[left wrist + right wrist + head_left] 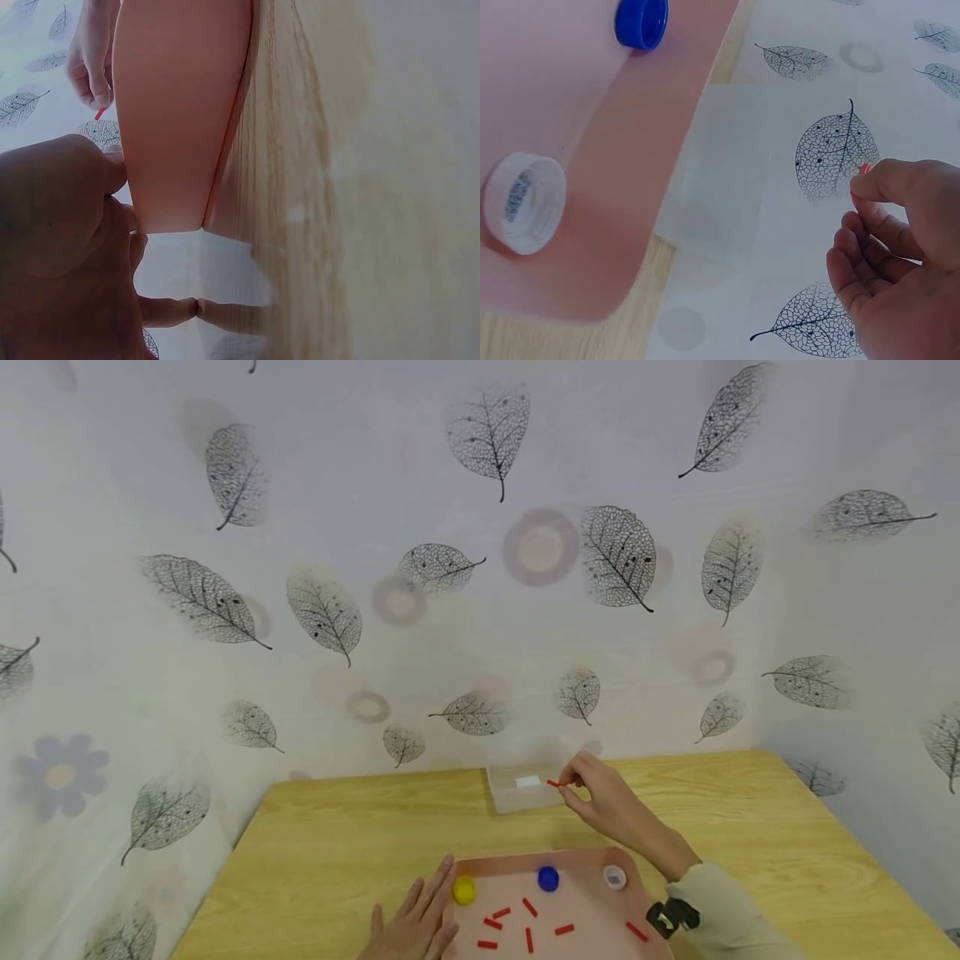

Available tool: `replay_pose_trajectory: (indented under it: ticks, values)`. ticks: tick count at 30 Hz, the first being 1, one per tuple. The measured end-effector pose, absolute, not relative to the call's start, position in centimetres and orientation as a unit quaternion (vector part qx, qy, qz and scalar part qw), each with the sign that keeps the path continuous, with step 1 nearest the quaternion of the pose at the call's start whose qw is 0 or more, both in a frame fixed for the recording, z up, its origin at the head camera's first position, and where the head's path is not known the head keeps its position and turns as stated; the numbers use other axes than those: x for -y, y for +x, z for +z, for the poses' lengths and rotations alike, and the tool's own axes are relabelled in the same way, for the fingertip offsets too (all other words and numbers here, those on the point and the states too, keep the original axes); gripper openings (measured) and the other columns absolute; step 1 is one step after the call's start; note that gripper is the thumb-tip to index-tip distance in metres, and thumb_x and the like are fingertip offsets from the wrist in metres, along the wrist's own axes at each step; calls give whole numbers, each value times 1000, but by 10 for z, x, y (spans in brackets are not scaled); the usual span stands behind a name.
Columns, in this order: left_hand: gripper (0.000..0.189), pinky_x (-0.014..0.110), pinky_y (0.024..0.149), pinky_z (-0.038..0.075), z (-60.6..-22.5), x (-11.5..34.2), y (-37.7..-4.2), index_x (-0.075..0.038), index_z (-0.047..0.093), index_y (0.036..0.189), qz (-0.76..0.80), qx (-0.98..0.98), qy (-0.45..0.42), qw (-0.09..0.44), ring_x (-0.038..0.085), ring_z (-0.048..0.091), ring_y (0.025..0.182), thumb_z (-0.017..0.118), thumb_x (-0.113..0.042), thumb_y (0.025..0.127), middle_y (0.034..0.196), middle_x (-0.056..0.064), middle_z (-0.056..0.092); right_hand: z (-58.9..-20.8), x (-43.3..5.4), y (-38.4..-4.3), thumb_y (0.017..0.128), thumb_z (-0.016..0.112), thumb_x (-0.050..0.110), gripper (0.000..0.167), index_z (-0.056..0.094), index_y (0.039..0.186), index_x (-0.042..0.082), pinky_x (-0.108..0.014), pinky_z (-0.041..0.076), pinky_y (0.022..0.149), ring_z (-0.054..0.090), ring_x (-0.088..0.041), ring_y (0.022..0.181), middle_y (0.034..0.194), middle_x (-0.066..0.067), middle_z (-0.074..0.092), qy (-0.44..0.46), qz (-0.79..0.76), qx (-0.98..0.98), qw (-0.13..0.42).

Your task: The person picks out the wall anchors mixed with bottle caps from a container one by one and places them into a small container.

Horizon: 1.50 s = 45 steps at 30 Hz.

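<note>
Between thumb and forefinger my right hand pinches a small red stick over the right side of a clear plastic box. My left hand lies with straight fingers at the left rim of a pink tray; in the left wrist view its fingers reach along the tray's outer wall. Several more red sticks lie scattered on the tray floor. Along its far side sit a yellow bottle cap, a blue bottle cap and a white bottle cap.
The tray stands on a wooden table, with the clear box behind it near the back edge. A pale wall covering with leaf prints rises behind the table. A dark band sits around the right wrist, over a light sleeve.
</note>
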<state>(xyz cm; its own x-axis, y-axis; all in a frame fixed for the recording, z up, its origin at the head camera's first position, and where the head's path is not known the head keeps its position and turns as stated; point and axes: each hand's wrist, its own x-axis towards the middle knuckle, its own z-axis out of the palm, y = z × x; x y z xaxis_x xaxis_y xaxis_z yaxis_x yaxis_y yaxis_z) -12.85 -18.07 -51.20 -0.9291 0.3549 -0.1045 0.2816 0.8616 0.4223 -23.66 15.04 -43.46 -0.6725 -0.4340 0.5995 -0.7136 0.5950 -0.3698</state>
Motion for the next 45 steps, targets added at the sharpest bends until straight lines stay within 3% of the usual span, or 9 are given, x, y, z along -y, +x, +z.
replay_pose_trajectory:
  ticks: [28, 45]
  values:
    - [64, 94, 88, 16, -513, 181, -129, -38, 16, 165, 214, -958, 169, 85, 46, 42, 142, 26, -63, 107, 171, -18, 11, -436, -120, -299, 94, 70, -2, 5, 66, 94, 1, -40, 55, 76, 61, -25, 84, 93, -9, 60, 293, 307, 889, 170]
    - [65, 93, 90, 18, -511, 180, -128, -39, 16, 165, 198, -961, 167, 95, 44, 43, 142, 24, -65, 106, 170, -20, 11, -461, -97, -325, 92, 70, -2, 7, 66, 88, 1, -39, 54, 71, 58, -22, 78, 87, -8, 59, 255, 301, 908, 141]
